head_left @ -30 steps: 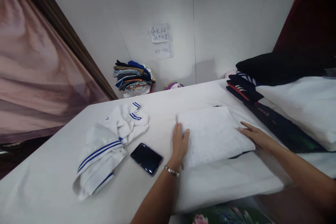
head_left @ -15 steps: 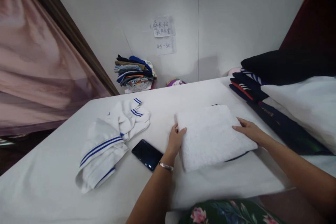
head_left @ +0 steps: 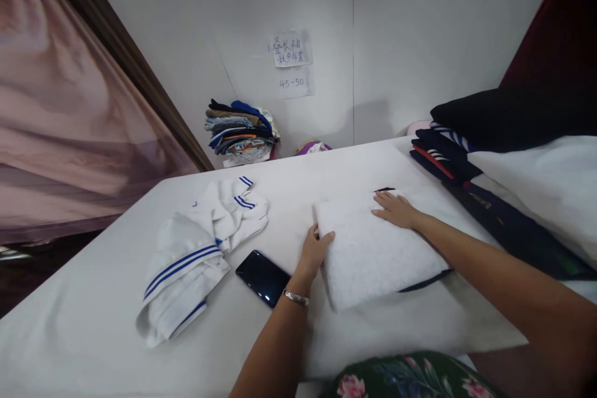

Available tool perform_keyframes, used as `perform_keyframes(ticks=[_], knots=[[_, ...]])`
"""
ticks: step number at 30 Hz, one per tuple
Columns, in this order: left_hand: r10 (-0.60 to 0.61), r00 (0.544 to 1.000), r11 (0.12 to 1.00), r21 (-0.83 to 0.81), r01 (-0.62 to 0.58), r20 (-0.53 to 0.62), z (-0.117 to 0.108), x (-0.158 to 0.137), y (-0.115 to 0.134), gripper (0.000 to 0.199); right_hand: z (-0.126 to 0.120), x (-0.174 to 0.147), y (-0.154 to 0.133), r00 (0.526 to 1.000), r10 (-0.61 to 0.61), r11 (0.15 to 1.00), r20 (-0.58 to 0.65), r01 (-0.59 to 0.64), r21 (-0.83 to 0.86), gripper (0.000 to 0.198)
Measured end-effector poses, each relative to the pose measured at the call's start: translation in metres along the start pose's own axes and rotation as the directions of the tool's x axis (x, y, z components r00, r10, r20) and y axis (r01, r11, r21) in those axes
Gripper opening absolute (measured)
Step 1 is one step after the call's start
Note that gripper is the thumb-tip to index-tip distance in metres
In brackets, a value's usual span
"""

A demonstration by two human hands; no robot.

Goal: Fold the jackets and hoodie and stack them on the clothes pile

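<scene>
A folded white textured garment (head_left: 377, 255) lies on the white-covered table in front of me, a dark edge showing below it at the near right and at the far side. My left hand (head_left: 318, 247) pinches its left edge, thumb on top and fingers at the side. Flat across the far part of the garment rests my right hand (head_left: 396, 210), fingers stretched out. Beside my left forearm is a dark smartphone (head_left: 262, 278). Farther left, a crumpled white garment with blue stripes (head_left: 184, 280) is spread loosely.
Dark folded clothes (head_left: 448, 168) are piled on the right with a white cloth (head_left: 545, 180). Beyond the far table edge stands a stack of folded clothes (head_left: 242, 130). Two paper notes (head_left: 293, 65) hang on the wall. A pink curtain (head_left: 79, 106) borders the left.
My right hand has moved from the garment's right edge, leftward and away from me, onto its far top surface. My left hand keeps hold of the left edge.
</scene>
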State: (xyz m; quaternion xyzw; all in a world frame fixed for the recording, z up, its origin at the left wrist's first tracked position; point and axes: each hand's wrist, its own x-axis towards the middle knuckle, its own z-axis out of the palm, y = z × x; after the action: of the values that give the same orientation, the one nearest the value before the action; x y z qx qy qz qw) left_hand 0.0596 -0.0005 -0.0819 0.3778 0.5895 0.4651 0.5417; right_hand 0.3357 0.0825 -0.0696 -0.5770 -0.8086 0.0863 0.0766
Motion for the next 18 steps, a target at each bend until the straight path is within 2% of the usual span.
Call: perform_keyframes(ticks=[3, 6, 9, 11, 13, 15, 18], knots=[[0.004, 1.000, 1.000, 0.001, -0.004, 0.004, -0.001, 0.003, -0.003, 0.063, 0.012, 0.008, 0.007, 0.993, 0.066, 0.997, 0.099, -0.069, 0.028, 0.068], [0.009, 1.000, 1.000, -0.011, -0.009, 0.002, 0.000, 0.003, -0.003, 0.063, 0.012, 0.007, 0.015, 0.995, 0.073, 0.985, 0.071, -0.083, 0.154, 0.067], [0.009, 1.000, 1.000, -0.026, -0.009, 0.006, 0.000, 0.002, -0.001, 0.059, 0.005, -0.004, 0.023, 0.991, 0.137, 0.918, 0.000, -0.127, 0.375, 0.065], [0.005, 1.000, 1.000, -0.025, -0.005, 0.008, 0.001, 0.001, -0.001, 0.057, 0.000, -0.020, 0.030, 0.964, 0.263, 0.847, -0.043, -0.209, 0.490, 0.069], [0.009, 1.000, 1.000, -0.022, -0.009, 0.013, 0.001, 0.000, -0.001, 0.057, -0.003, -0.043, 0.036, 0.914, 0.404, 0.760, -0.028, -0.318, 0.568, 0.075], [0.020, 1.000, 1.000, -0.023, -0.019, 0.021, 0.000, 0.000, -0.002, 0.057, -0.006, -0.071, 0.039, 0.862, 0.506, 0.649, 0.043, -0.413, 0.640, 0.077], [0.032, 0.999, 0.999, -0.019, -0.032, 0.014, 0.000, 0.002, -0.004, 0.056, -0.011, -0.107, 0.037, 0.793, 0.583, 0.475, 0.177, -0.509, 0.718, 0.081]])
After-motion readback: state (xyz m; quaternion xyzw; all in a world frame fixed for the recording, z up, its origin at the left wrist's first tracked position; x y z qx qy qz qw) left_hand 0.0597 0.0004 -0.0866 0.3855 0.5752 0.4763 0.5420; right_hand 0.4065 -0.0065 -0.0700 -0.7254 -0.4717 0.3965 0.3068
